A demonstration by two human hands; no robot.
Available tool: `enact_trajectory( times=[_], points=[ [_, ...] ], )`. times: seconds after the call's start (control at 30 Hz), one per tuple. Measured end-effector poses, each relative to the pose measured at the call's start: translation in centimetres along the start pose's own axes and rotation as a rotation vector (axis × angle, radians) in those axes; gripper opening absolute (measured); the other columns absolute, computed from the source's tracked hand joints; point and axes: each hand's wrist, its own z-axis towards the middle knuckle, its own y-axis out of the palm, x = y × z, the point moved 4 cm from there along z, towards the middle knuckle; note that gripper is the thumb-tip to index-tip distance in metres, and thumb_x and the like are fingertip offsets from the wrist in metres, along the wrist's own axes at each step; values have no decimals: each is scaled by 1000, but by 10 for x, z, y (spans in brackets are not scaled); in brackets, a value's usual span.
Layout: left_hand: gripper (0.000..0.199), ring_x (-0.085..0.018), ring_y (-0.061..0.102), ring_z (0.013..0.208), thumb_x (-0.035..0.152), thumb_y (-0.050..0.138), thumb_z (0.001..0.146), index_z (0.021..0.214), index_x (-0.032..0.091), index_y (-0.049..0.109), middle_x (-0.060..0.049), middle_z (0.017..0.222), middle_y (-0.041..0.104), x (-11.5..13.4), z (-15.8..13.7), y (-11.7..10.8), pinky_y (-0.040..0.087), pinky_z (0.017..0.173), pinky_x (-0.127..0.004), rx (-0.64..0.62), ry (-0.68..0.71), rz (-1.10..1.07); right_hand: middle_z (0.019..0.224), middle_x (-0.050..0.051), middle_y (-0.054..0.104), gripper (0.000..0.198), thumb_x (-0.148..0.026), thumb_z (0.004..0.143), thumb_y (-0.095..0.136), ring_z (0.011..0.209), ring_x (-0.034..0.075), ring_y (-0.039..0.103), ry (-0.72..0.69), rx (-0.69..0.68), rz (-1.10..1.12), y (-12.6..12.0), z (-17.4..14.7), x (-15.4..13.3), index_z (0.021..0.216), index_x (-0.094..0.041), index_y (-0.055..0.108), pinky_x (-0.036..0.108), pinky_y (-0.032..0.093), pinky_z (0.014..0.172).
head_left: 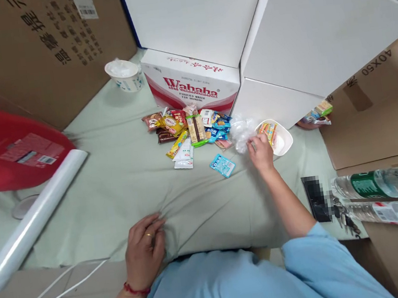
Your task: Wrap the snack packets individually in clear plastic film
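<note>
My right hand (262, 155) reaches forward with its fingertips pinched at the edge of a crumpled clear plastic bag (242, 131). Right beside those fingers is a white bowl (285, 145) with a colourful snack packet (269, 130) in it. My left hand (145, 242) rests on the green cloth near the front edge, fingers loosely bent and holding nothing. Left of the bag lies a pile of wrapped snacks, among them a biscuit pack (196, 130), a yellow packet (177, 145) and white sachets (184, 154). A light blue packet (223, 165) lies apart, nearer to me.
A Wahaha carton (193, 84) stands behind the snacks, with a paper tub (125, 78) to its left. A red container (20, 146) and a film roll (36, 217) are at left. Water bottles (395, 183), keys (345, 218) and another snack-filled bowl (311, 120) are at right.
</note>
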Motion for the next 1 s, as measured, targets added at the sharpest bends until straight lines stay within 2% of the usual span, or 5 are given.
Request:
enact_trajectory(
  times=[0.23, 0.47, 0.73, 0.9, 1.0],
  points=[
    [25, -18, 69, 89, 36, 53, 100, 103, 22, 72, -5, 98, 73, 51, 34, 33, 57, 80, -31, -324, -270, -524, 58, -10, 37, 28, -19, 59, 77, 45, 5, 25, 694, -218, 1328, 4, -134, 11, 77, -22, 55, 14, 19, 37],
    [64, -26, 63, 118, 53, 81, 79, 132, 22, 63, -16, 138, 60, 127, 66, 99, 60, 85, -36, -478, -116, -862, 58, -10, 44, 35, -17, 58, 84, 44, 2, 27, 934, -388, 1459, 23, -190, -12, 81, -21, 58, 11, 21, 36],
    [53, -19, 70, 91, 60, 64, 91, 122, 18, 66, -9, 110, 73, 83, 89, 113, 59, 79, -33, -366, -557, -916, 62, -7, 49, 31, -19, 67, 84, 45, 2, 24, 909, -428, 1562, 11, -169, 13, 77, -20, 54, 9, 18, 34],
    [98, -35, 36, 154, 60, 75, 85, 163, 27, 28, -17, 171, 26, 106, 126, 88, 48, 112, -49, -281, -202, -807, 65, -6, 47, 31, -16, 68, 82, 47, 3, 26, 958, -466, 1690, 15, -169, 17, 76, -20, 52, 8, 22, 33],
    [67, -33, 42, 148, 53, 75, 87, 146, 27, 58, -15, 158, 49, 137, 130, 83, 38, 120, -52, -329, 86, -681, 66, -6, 48, 27, -15, 71, 79, 47, 4, 28, 962, -490, 1732, 17, -176, 9, 77, -20, 53, 8, 23, 33]
  ],
)
